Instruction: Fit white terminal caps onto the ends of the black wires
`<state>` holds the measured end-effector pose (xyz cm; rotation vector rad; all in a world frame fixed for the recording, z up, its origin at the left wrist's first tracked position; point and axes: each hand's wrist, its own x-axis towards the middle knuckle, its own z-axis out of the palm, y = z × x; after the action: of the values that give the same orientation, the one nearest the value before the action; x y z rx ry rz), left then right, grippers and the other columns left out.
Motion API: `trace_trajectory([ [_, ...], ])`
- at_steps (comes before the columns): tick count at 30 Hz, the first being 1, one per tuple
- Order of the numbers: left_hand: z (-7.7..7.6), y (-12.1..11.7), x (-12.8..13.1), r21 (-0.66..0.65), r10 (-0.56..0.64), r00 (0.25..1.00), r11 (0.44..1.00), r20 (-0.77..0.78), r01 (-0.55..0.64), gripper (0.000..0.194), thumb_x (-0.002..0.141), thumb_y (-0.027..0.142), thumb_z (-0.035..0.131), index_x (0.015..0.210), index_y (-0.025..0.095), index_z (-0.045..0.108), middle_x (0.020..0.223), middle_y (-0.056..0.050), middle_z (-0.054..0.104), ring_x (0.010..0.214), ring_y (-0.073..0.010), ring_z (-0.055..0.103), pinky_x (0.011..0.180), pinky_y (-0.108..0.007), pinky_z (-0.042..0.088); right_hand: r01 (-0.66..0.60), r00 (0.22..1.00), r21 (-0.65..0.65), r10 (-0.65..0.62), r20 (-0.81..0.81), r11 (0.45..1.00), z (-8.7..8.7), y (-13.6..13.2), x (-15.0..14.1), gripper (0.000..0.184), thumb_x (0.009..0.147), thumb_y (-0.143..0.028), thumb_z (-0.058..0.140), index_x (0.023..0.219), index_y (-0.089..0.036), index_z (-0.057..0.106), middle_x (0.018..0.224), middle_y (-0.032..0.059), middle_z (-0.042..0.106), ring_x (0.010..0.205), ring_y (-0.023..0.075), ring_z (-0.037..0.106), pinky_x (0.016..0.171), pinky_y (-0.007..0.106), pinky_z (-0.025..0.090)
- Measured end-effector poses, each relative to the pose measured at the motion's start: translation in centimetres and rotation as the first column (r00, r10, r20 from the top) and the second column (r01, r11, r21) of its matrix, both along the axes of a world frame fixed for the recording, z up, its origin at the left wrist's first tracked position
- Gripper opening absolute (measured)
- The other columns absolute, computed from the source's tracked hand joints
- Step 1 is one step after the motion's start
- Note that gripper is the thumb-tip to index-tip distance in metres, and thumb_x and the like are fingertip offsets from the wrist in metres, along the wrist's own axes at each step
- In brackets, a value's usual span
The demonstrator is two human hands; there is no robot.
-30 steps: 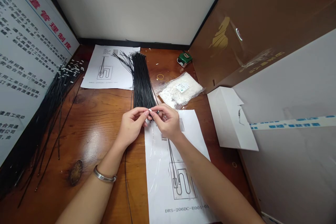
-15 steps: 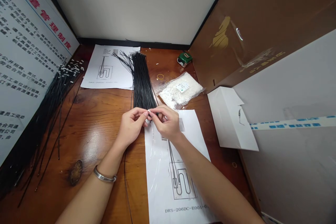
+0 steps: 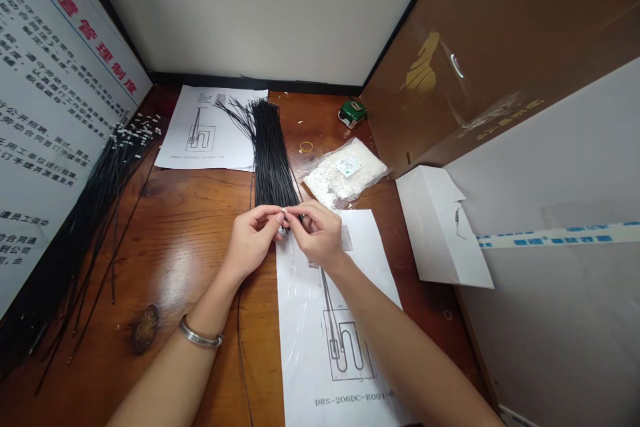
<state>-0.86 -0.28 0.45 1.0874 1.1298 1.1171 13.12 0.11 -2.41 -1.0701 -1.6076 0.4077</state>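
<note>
My left hand and my right hand meet fingertip to fingertip, both closed in a pinch. Between the tips shows a tiny white connector housing, mostly covered by the left fingers. A thin black wire shows at the right fingers; its end is hidden. Just beyond the hands lies a thick bundle of black wires. Under the right hand and forearm is a printed drawing sheet. One loose black wire runs along the table beside the sheet.
A clear bag of small white parts lies right of the bundle, with a green tape measure behind it. Wires with white ends lean at the left board. Another drawing sheet and a folded white paper flank the work.
Both hands stay in nearly the same place, still pinched together at the white connector housing. The view has shifted very slightly; nothing else has visibly moved.
</note>
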Motion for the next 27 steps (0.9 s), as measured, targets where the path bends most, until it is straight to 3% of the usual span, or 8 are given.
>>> trace_trajectory([
  [7,-0.3,0.1,-0.1,-0.064,-0.007,0.999,0.998,0.037,0.009,0.023,0.072,0.033,0.072,0.08,0.012,0.066,0.071,-0.005,0.071,0.052,-0.011,0.061,0.054,-0.023,0.049,0.007,0.999,-0.087,-0.011,-0.05,0.996,0.5,-0.1,0.1,0.007,0.08,-0.016,0.061,0.079,-0.018,0.067,0.07,0.001,0.065,0.042,0.0066,0.039,0.043,0.025,0.037],
  [11,-0.3,0.2,-0.1,-0.074,-0.001,0.999,0.997,0.035,0.004,0.025,0.071,0.035,0.073,0.078,0.012,0.065,0.072,-0.005,0.071,0.052,-0.0108,0.06,0.054,-0.023,0.049,-0.09,0.991,-0.203,0.067,-0.116,0.975,0.4,-0.1,0.4,0.005,0.081,-0.02,0.061,0.08,-0.019,0.066,0.078,0.0035,0.066,0.047,0.0082,0.047,0.045,0.026,0.039],
  [15,-0.3,0.2,0.0,-0.049,0.009,1.0,0.999,0.016,-0.008,0.026,0.069,0.036,0.074,0.078,0.012,0.067,0.074,-0.005,0.071,0.052,-0.011,0.06,0.053,-0.023,0.05,-0.168,0.966,-0.325,0.089,-0.243,0.931,0.3,-0.1,0.5,0.011,0.083,-0.028,0.061,0.079,-0.018,0.066,0.08,0.0052,0.066,0.057,0.0119,0.058,0.049,0.026,0.045],
  [20,-0.3,0.1,0.0,-0.021,0.017,1.0,1.0,-0.01,-0.017,0.023,0.072,0.034,0.072,0.077,0.012,0.067,0.075,-0.005,0.07,0.052,-0.01,0.059,0.053,-0.022,0.049,-0.272,0.917,-0.455,0.085,-0.389,0.848,0.3,0.3,0.7,0.018,0.079,-0.034,0.066,0.077,-0.017,0.066,0.071,0.0042,0.068,0.058,0.0133,0.061,0.052,0.026,0.047],
  [27,-0.2,0.0,0.0,-0.024,0.001,0.999,1.0,-0.045,-0.002,0.018,0.074,0.03,0.07,0.076,0.012,0.066,0.073,-0.004,0.07,0.053,-0.0098,0.059,0.054,-0.022,0.049,-0.415,0.864,-0.513,0.149,-0.48,0.752,0.6,1.0,1.5,0.022,0.074,-0.038,0.071,0.075,-0.017,0.067,0.067,0.0028,0.069,0.057,0.0124,0.061,0.052,0.025,0.045],
])
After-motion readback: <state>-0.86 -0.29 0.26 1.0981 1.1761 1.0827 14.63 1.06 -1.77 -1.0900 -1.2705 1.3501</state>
